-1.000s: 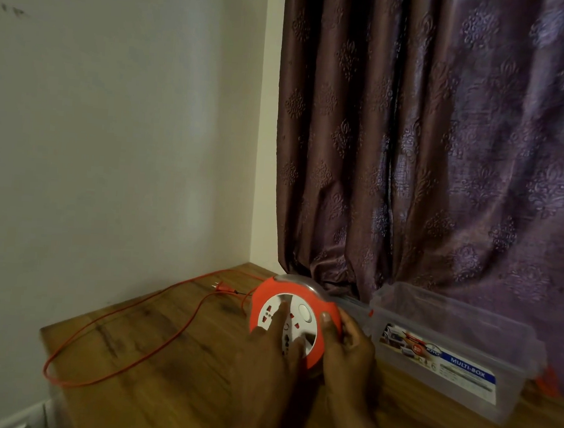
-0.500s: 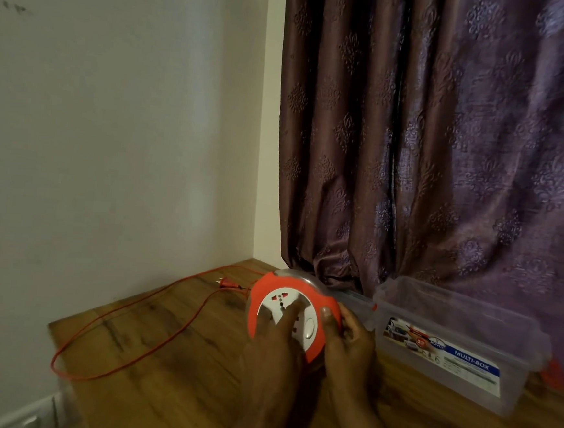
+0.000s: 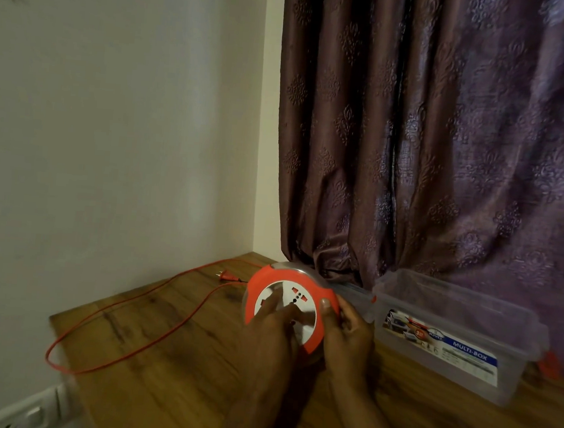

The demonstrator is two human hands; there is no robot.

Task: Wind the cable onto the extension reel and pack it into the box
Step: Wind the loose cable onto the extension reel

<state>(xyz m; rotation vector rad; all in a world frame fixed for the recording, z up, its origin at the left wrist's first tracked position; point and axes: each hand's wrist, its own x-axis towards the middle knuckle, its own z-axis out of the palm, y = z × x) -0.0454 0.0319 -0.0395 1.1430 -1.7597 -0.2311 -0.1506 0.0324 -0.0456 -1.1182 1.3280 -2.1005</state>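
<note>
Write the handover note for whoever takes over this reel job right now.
Left hand: fingers pressed on the white face of the reel, at the winding spot.
Right hand: grips the reel's orange rim, holding it up on edge above the table.
Cable: a long loop lies loose on the table to the left, plug near the wall.
Box: clear, open, nothing seen inside, to the right by the curtain.
Done: reel in hand.
Left: wind in the loose cable, then put the reel in the box.
</note>
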